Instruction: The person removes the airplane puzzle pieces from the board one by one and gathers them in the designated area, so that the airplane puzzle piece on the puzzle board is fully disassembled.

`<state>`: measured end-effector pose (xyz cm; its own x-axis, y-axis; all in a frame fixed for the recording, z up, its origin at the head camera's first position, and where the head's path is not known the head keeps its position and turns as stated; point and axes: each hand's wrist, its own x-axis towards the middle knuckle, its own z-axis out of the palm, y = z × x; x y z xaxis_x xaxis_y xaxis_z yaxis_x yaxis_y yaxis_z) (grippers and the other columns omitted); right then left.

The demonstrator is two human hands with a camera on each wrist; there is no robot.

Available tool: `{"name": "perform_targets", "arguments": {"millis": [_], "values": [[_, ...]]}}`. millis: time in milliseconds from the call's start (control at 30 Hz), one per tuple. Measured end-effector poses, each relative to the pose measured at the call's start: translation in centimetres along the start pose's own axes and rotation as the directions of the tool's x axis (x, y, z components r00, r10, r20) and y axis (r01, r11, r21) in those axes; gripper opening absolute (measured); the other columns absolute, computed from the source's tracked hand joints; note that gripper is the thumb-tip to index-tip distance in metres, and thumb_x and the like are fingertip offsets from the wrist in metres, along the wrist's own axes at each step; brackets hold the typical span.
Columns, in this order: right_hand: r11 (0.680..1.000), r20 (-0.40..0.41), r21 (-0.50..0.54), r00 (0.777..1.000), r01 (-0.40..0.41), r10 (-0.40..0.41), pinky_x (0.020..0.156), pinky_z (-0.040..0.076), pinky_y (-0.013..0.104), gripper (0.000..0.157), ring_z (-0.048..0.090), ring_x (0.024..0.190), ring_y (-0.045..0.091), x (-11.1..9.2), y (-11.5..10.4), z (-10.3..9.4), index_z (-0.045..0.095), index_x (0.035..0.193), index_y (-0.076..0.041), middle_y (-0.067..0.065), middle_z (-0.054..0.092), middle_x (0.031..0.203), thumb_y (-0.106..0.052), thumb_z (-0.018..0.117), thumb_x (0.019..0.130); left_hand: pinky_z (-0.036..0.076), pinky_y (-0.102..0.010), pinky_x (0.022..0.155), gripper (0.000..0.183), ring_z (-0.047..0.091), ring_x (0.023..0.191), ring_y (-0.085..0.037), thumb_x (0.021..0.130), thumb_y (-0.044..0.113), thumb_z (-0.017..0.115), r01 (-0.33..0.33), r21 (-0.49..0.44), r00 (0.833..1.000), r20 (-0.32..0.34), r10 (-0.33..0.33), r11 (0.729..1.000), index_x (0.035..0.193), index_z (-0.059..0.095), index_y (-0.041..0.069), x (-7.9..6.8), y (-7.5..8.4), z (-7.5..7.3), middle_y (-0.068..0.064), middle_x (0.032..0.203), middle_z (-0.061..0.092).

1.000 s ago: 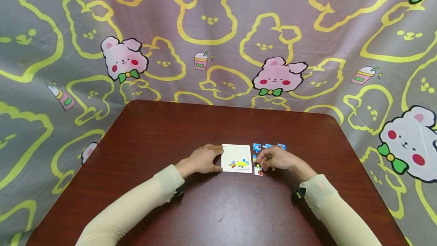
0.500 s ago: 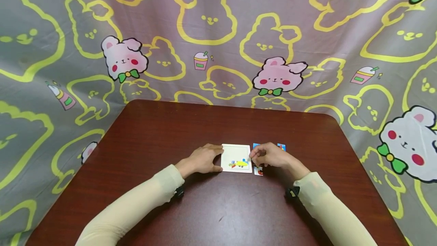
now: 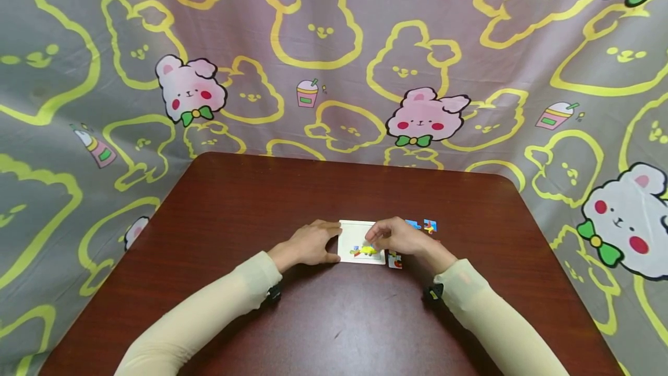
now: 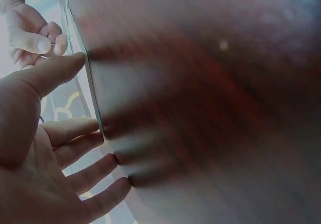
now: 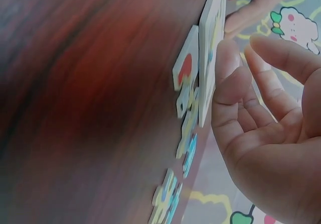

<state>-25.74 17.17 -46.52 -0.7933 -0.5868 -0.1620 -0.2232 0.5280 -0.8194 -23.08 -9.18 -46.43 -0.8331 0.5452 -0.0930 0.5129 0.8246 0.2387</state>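
A square, cream puzzle tray [image 3: 355,232] lies on the table, with joined puzzle pieces [image 3: 367,250] showing a yellow shape along its near side. My left hand [image 3: 310,243] rests beside the tray, thumb and fingers spread and touching its left edge. In the left wrist view its fingers [image 4: 103,163] look fairly straight. My right hand [image 3: 400,238] is over the tray's right half, thumb and fingers pinching a small puzzle piece [image 4: 53,44]. Only a thin edge of that piece shows; its picture is hidden.
Loose puzzle pieces lie right of the tray: a red-patterned one [image 3: 395,261] nearest me, a blue one [image 3: 413,224] and a colourful one [image 3: 430,226] farther back. My right hand covers others. A patterned curtain [image 3: 334,86] hangs behind the brown table [image 3: 250,202].
My right hand has moved left from above the loose pieces to over the tray, carrying a puzzle piece. The left hand has stayed at the tray's left edge.
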Motion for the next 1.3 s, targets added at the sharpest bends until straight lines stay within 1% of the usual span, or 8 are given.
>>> {"name": "perform_targets", "arguments": {"millis": [100, 267, 400, 500, 733, 933, 1067, 1300], "values": [[1.000, 0.008, -0.004, 1.000, 0.011, -0.011, 0.060, 0.051, 0.027, 0.020, 0.065, 0.081, 0.013, 0.3, -0.2, 0.3, 0.073, 0.104, -0.002, 0.014, 0.076, 0.097, -0.001, 0.070, 0.085, 0.045, -0.053, 0.108, 0.070, 0.044, 0.143, -0.024, 0.084, 0.045, 0.076, 0.001, -0.002, 1.000, 0.000, -0.001, 1.000, 0.143, 0.056, 0.013, 0.0, 0.0, 0.1, -0.001, 0.154, 0.049], [0.999, 0.020, -0.019, 0.999, 0.032, -0.031, 0.055, 0.048, 0.026, 0.021, 0.062, 0.072, 0.013, 0.5, -0.4, 0.6, 0.073, 0.104, -0.003, 0.013, 0.076, 0.097, 0.000, 0.069, 0.084, 0.046, -0.052, 0.108, 0.070, 0.044, 0.143, -0.023, 0.084, 0.045, 0.076, 0.001, -0.001, 1.000, -0.001, -0.001, 1.000, 0.143, 0.056, 0.013, 0.1, -0.1, 0.3, -0.001, 0.154, 0.049], [0.999, 0.030, -0.044, 0.999, 0.017, -0.015, 0.052, 0.047, 0.024, 0.021, 0.061, 0.070, 0.011, 0.6, -0.7, 0.9, 0.074, 0.104, -0.006, 0.011, 0.076, 0.097, -0.002, 0.071, 0.083, 0.046, -0.052, 0.108, 0.070, 0.044, 0.143, -0.023, 0.084, 0.045, 0.076, 0.001, -0.002, 1.000, 0.001, -0.001, 1.000, 0.143, 0.056, 0.013, 0.1, -0.1, 0.3, -0.001, 0.154, 0.049], [0.998, 0.036, -0.058, 0.999, 0.021, -0.019, 0.054, 0.047, 0.024, 0.020, 0.061, 0.074, 0.010, 0.9, -0.6, 1.1, 0.074, 0.103, -0.006, 0.009, 0.076, 0.096, -0.003, 0.072, 0.083, 0.046, -0.052, 0.108, 0.070, 0.044, 0.143, -0.023, 0.084, 0.045, 0.076, 0.001, -0.002, 1.000, 0.001, -0.001, 1.000, 0.143, 0.056, 0.012, 0.1, -0.1, 0.2, -0.001, 0.154, 0.049], [0.997, 0.040, -0.066, 0.998, 0.046, -0.043, 0.067, 0.052, 0.024, 0.019, 0.066, 0.082, 0.009, 1.2, -0.5, 1.4, 0.074, 0.101, -0.005, 0.008, 0.076, 0.093, 0.000, 0.070, 0.083, 0.046, -0.053, 0.107, 0.070, 0.044, 0.143, -0.024, 0.084, 0.045, 0.076, 0.000, -0.001, 1.000, -0.003, 0.000, 1.000, 0.143, 0.056, 0.013, 0.1, -0.1, 0.2, 0.000, 0.153, 0.049], [0.996, 0.036, -0.079, 0.999, 0.040, -0.037, 0.067, 0.052, 0.024, 0.018, 0.066, 0.082, 0.009, 1.2, -0.7, 1.3, 0.074, 0.101, -0.006, 0.007, 0.075, 0.093, 0.001, 0.068, 0.085, 0.046, -0.054, 0.107, 0.070, 0.044, 0.143, -0.024, 0.084, 0.046, 0.076, -0.003, 0.000, 1.000, -0.004, 0.003, 1.000, 0.143, 0.056, 0.013, 0.2, -0.1, 0.1, 0.000, 0.154, 0.048], [0.995, 0.033, -0.088, 0.998, 0.056, -0.053, 0.068, 0.052, 0.023, 0.019, 0.066, 0.083, 0.009, 1.3, -0.7, 1.3, 0.074, 0.101, -0.005, 0.009, 0.075, 0.093, 0.002, 0.066, 0.085, 0.046, -0.054, 0.107, 0.070, 0.043, 0.143, -0.024, 0.084, 0.046, 0.076, -0.002, 0.004, 1.000, 0.000, 0.002, 1.000, 0.143, 0.056, 0.013, 0.2, -0.1, 0.0, 0.000, 0.154, 0.048], [0.997, 0.025, -0.039, 0.998, 0.064, -0.063, 0.067, 0.050, 0.023, 0.018, 0.065, 0.083, 0.012, 1.3, -0.6, 1.4, 0.073, 0.101, -0.001, 0.015, 0.074, 0.093, 0.004, 0.067, 0.084, 0.045, -0.054, 0.108, 0.070, 0.043, 0.143, -0.024, 0.084, 0.045, 0.076, -0.004, -0.004, 1.000, 0.006, 0.004, 1.000, 0.143, 0.056, 0.012, 0.1, -0.1, -0.1, -0.001, 0.154, 0.048]]}}
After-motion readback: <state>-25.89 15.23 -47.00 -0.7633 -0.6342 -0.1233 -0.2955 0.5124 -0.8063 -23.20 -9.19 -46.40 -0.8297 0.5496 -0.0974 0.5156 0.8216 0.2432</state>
